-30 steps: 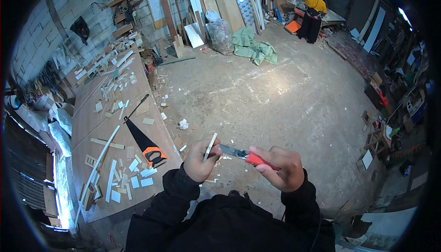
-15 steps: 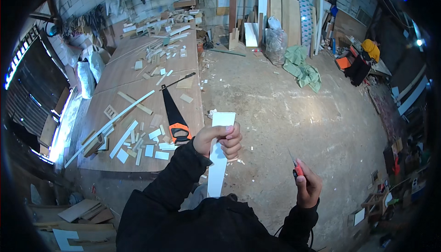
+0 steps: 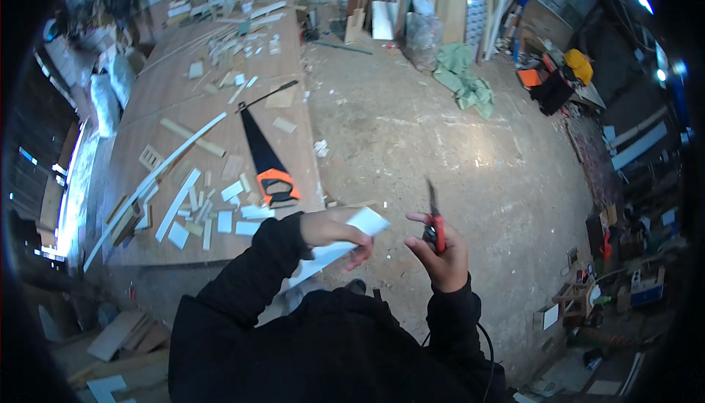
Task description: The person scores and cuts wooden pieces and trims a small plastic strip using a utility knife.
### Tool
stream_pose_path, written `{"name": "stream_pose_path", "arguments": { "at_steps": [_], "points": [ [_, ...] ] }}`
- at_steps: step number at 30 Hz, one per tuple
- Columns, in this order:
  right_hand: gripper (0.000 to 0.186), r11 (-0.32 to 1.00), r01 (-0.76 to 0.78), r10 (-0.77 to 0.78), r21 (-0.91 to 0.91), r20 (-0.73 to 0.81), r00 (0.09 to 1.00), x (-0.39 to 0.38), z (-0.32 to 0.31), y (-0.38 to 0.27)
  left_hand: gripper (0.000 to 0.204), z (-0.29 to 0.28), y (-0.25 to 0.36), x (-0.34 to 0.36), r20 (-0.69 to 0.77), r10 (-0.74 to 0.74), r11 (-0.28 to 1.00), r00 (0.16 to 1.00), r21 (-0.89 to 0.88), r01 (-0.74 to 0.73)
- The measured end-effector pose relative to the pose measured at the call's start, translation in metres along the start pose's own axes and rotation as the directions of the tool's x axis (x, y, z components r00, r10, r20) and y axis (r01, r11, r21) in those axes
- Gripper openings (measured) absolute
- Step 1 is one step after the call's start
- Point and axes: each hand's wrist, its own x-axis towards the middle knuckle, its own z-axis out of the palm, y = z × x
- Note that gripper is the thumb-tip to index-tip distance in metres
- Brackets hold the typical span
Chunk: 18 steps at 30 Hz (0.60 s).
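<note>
A flat white strip of board (image 3: 317, 260) is gripped in my left hand (image 3: 339, 231), its fingers curled round it. The strip slants in front of my body, one end past my thumb and the other down by my sleeve. To its right, my right hand (image 3: 448, 262) is closed on a small knife (image 3: 438, 231) with a red and black handle. Its dark, pointed blade sticks up and is clear of the strip. On the table left of my hands lies a handsaw (image 3: 263, 146) with an orange and black handle.
The wooden table (image 3: 165, 252) carries many white and bare wood offcuts and a long white strip (image 3: 172, 173). Green cloth (image 3: 464, 80) and a clear plastic bag (image 3: 424, 40) rest on the concrete floor ahead. Boards lean on the far wall; clutter lines the right side.
The white strip has tipped from near upright to a slant, and my left hand has turned with it. My right hand has brought the knife up and left, closer to the strip. The view has shifted.
</note>
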Motion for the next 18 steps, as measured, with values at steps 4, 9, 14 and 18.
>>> {"name": "stream_pose_path", "arguments": {
  "at_steps": [4,9,14,18],
  "points": [
    [0.020,0.991,-0.078,0.058,0.112,0.173,0.983,0.012,0.049,0.045,0.022,-0.022,-0.035,-0.002,-0.059,-0.202,0.955,0.978,0.208,0.210],
    [0.020,0.975,-0.163,0.185,-0.152,0.139,0.973,-0.004,0.094,0.101,0.034,-0.064,-0.092,-0.020,-0.170,-0.282,0.917,0.944,0.242,0.317],
    [0.024,0.951,-0.249,0.232,-0.182,-0.109,0.967,-0.012,0.138,0.188,0.050,-0.115,-0.179,-0.023,-0.335,0.125,0.615,0.934,0.765,0.192],
    [0.034,0.868,-0.494,0.478,-0.039,-0.199,0.856,0.004,0.163,0.255,0.055,-0.139,-0.230,-0.033,-0.442,0.413,0.482,0.796,0.848,0.220]
  ]
}}
